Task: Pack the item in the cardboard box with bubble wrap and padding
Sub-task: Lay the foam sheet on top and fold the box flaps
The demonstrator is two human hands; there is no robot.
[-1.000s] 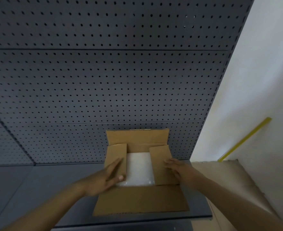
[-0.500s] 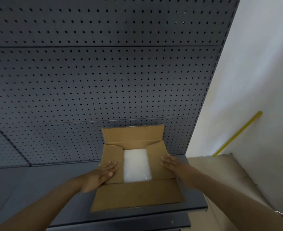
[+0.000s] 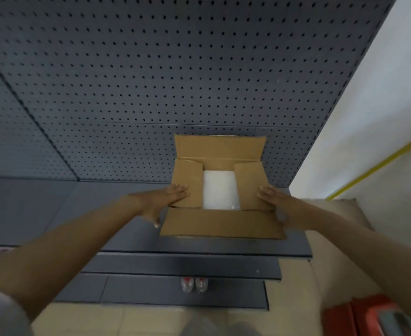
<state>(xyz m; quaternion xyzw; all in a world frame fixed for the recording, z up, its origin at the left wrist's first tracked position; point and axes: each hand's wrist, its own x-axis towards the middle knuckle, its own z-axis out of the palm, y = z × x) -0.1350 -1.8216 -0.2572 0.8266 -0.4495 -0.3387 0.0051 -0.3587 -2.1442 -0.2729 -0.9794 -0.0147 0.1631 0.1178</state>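
On the dark grey shelf (image 3: 131,207), against the pegboard back panel (image 3: 151,81): one cardboard box (image 3: 221,223), long axis running left to right, opening upward. Far flap upright, near flap folded outward, both side flaps laid inward. White bubble wrap (image 3: 220,190) shows between them. Left hand (image 3: 165,198) rests flat on the left flap, fingers straight and together; right hand (image 3: 276,202) likewise on the right flap. No legible print or label on the box. Two bottles (image 3: 194,284) stand on a lower shelf.
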